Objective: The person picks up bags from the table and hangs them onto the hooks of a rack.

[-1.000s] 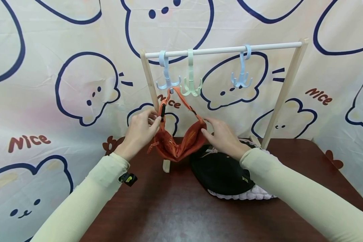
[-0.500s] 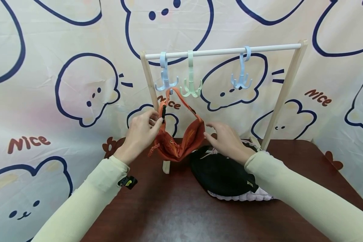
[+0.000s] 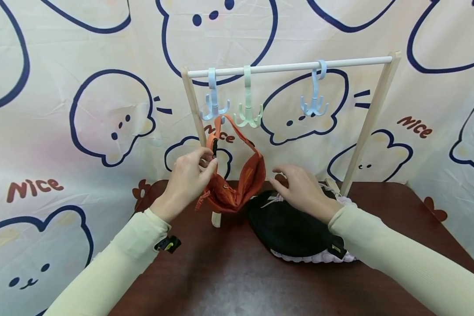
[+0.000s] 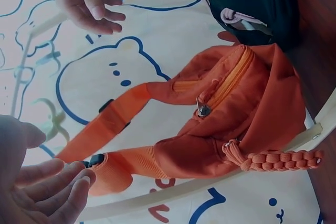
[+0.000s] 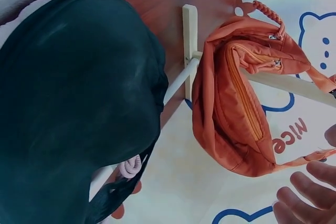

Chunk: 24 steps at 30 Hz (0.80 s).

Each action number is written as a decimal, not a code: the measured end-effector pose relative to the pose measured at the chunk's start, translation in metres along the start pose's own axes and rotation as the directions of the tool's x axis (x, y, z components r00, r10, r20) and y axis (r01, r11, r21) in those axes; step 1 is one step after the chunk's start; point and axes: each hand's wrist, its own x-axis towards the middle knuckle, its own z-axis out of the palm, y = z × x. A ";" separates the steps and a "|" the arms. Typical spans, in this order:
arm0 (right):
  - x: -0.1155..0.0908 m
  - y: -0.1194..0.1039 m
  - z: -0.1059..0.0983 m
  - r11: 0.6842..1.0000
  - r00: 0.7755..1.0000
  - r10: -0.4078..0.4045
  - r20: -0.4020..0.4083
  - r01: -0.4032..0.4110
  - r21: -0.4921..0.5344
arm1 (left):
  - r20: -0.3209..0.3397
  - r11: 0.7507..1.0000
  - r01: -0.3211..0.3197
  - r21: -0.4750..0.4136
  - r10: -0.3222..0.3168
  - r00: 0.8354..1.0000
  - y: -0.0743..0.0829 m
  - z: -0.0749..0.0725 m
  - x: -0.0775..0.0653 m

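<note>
An orange waist bag [image 3: 237, 184] hangs by its strap from a lower prong of the left light-blue hook [image 3: 214, 105]. Its zip and braided pull [image 4: 283, 160] show in the left wrist view. My left hand [image 3: 191, 175] is at the strap's black buckle [image 4: 95, 160]; the fingertips touch or nearly touch it, with the thumb apart from the fingers. To the right of the bag, my right hand [image 3: 302, 188] is held in the air with loosely bent fingers and nothing in them. A gap separates it from the bag.
A white rail [image 3: 284, 67] on wooden posts also carries a green hook [image 3: 248, 105] and another blue hook [image 3: 314, 98]. Below my right hand a black bag [image 3: 292, 228] lies over a pale, bumpy item [image 3: 312, 256] on the brown table [image 3: 229, 272].
My right hand has let go of the orange bag's side and drawn away to the right. The bag and the left hook have swung slightly left; my left hand stays beside the strap.
</note>
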 end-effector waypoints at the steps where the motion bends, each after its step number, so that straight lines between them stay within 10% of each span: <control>1: -0.002 0.001 0.000 1.000 1.000 -0.005 -0.001 0.005 -0.001 | 0.003 1.000 -0.004 -0.001 0.004 1.000 0.001 0.000 0.000; 24: -0.026 0.010 -0.005 0.993 0.998 -0.059 0.000 0.059 -0.104 | 0.063 0.997 -0.077 0.008 0.076 0.995 0.013 0.019 -0.014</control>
